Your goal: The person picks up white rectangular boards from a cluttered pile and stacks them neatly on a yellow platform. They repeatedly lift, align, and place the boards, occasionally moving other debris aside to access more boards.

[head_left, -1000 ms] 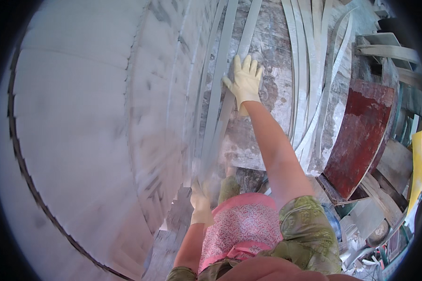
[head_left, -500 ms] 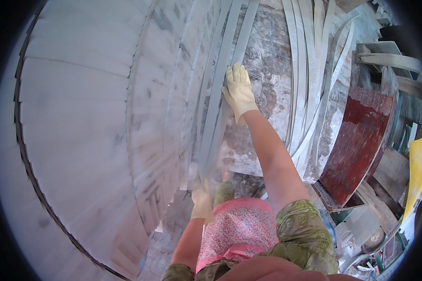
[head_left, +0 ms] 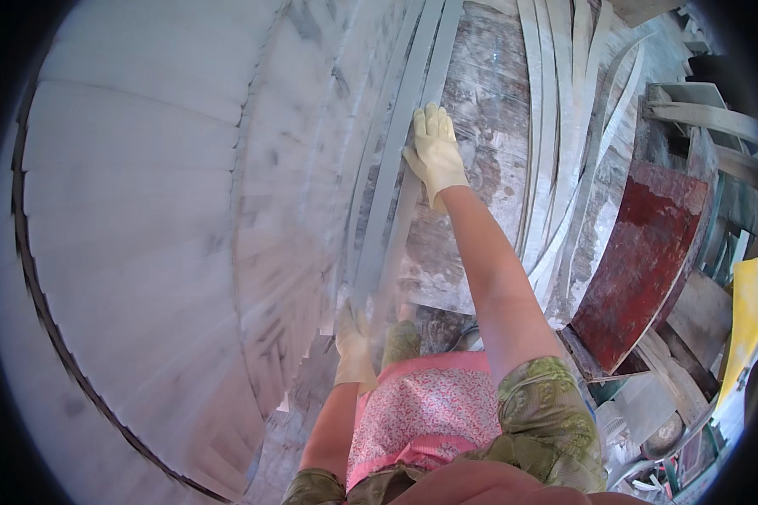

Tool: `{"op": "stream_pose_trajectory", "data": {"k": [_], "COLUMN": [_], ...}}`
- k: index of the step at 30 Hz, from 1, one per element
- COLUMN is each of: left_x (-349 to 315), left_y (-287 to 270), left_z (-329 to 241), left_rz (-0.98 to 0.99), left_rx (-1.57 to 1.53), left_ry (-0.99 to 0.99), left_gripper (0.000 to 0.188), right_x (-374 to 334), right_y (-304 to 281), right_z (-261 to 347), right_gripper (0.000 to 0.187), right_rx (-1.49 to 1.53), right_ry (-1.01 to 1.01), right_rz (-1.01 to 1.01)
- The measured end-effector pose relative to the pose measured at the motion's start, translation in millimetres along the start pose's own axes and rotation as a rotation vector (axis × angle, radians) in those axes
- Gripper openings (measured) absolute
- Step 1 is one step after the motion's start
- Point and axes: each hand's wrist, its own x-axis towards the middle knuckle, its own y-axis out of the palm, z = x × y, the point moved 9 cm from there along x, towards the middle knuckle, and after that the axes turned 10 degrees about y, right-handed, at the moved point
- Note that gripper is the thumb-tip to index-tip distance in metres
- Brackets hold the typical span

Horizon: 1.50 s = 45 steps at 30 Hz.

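Both hands wear pale cream gloves. My right hand (head_left: pixel 437 157) lies flat, fingers stretched away from me, on the right edge of long, thin pale grey strips (head_left: pixel 400 139). These strips run side by side over a worn, whitish-stained board (head_left: pixel 490 126). Lower and to the left, my left hand (head_left: pixel 354 343) is at the near end of the strips, its fingertips pointing away from me. Those fingertips are smeared and partly blend into the strips, so their grip is unclear.
Large white, grey-marked slabs (head_left: pixel 143 210) fill the left side. More loose, curved-looking strips (head_left: pixel 556 126) lie on the board's right part. Beyond it are a red-painted panel (head_left: pixel 644 265), a yellow sheet (head_left: pixel 745 316) and piled scrap pieces (head_left: pixel 691 379). A pink patterned apron (head_left: pixel 429 404) covers my front.
The whole view has shifted slightly. My left hand has moved a little away from me and to the left. My right hand stays flat on the strips, slightly farther up in the picture.
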Motion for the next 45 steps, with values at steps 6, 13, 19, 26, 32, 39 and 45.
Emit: {"op": "stream_pose_trajectory", "data": {"k": [6, 13, 19, 26, 32, 39, 45], "left_x": [-3.0, 14.3, 14.1, 33.9, 50.1, 34.7, -102.5], "left_y": [-2.1, 3.8, -30.1, -23.4, -29.7, -51.5, -56.1], "left_z": [-9.4, -24.5, -68.3, -38.8, 15.8, 1.2, -14.0], "left_rz": [0.011, -0.017, -0.241, -0.094, -0.17, -0.295, -0.247], "left_rx": [-0.027, -0.026, 0.242, 0.308, 0.363, 0.438, -0.304], "left_ry": [-0.044, -0.024, 0.196, -0.053, -0.358, -0.203, -0.3], "left_gripper": [0.054, 0.057, 0.05, 0.054, 0.08, 0.058, 0.056], "right_x": [6.1, 2.7, -0.4, -87.3, -280.7, -444.5, -519.9], "right_y": [3.0, -23.4, -36.1, -77.8, -75.8, -171.4, -288.7], "right_z": [-3.4, 8.0, 9.5, -28.9, -161.5, -195.8, -148.1], "right_gripper": [0.076, 0.075, 0.064, 0.057, 0.053, 0.049, 0.049], "right_rx": [-0.036, -0.097, -0.028, 0.482, 0.649, 0.684, 0.819], "right_ry": [0.022, 0.004, -0.013, 0.024, 0.67, 0.904, 0.881], "right_rz": [0.086, 0.119, 0.048, 0.202, 0.43, 0.406, 0.211]}}
